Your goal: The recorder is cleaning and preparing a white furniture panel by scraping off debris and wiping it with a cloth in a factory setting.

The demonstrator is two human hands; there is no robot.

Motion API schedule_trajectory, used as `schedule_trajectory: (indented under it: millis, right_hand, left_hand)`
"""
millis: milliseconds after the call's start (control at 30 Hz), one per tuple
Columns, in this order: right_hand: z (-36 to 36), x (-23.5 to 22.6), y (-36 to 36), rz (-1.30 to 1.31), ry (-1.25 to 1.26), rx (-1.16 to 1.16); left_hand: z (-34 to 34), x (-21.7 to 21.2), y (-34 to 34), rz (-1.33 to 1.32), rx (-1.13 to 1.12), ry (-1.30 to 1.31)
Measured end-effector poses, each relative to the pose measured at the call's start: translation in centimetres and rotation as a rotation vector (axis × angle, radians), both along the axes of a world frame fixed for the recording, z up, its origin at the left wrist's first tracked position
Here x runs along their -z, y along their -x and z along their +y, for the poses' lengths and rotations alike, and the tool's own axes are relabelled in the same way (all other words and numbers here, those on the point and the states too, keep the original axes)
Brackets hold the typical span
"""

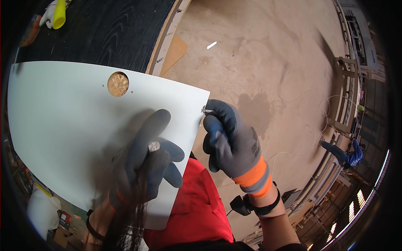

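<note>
A large white panel (71, 125) with a round hole (118, 84) near its far edge lies in front of me. Over its near right part is my left hand (153, 161) in a grey-blue glove, partly closed around a small whitish lump (154, 146) whose kind I cannot make out. Dark blurred strands cross that wrist. At the panel's right edge my right hand (228, 134), gloved in grey with an orange cuff, pinches a small shiny sliver (207, 111). The sliver touches or nearly touches the edge. The rest of it is hidden by the fingers.
Beneath the panel's far side lies a dark wood-grain board (100, 33). A yellow cylindrical object (59, 16) stands at the far left. A brown cardboard piece (175, 54) and a white scrap (212, 45) lie on the floor. Another person (349, 154) is far to the right.
</note>
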State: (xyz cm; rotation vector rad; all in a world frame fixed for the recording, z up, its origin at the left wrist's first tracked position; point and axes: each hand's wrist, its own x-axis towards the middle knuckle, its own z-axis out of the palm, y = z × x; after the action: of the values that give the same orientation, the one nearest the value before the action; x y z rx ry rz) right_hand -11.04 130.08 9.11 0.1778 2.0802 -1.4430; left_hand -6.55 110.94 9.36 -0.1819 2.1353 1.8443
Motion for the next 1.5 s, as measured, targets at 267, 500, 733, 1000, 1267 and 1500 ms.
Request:
schedule_trajectory:
  millis: [267, 500, 733, 1000, 1267, 1500]
  right_hand:
    - [-0.1, 0.4, 0.0, 0.050, 0.016, 0.009]
    - [0.4, 0.0, 0.6, -0.131, 0.043, 0.031]
    - [1.1, 0.8, 0.6, -0.115, 0.087, 0.053]
    - [0.4, 0.7, 0.0, -0.299, 0.408, 0.265]
    - [0.0, 2.5, -0.9, -0.239, 0.481, 0.345]
    - [1.0, 3.9, -1.9, -0.276, 0.461, 0.346]
  left_hand:
    - [0.0, 0.0, -0.2, -0.003, -0.016, -0.017]
    - [0.4, 0.2, -0.4, -0.040, -0.053, 0.001]
    - [0.1, 0.1, -0.2, -0.022, 0.001, -0.043]
    - [0.4, 1.1, -0.8, 0.014, -0.079, -0.185]
    - [0.5, 0.9, -0.7, -0.020, -0.084, -0.234]
    - [0.3, 1.9, -0.9, 0.028, -0.121, -0.366]
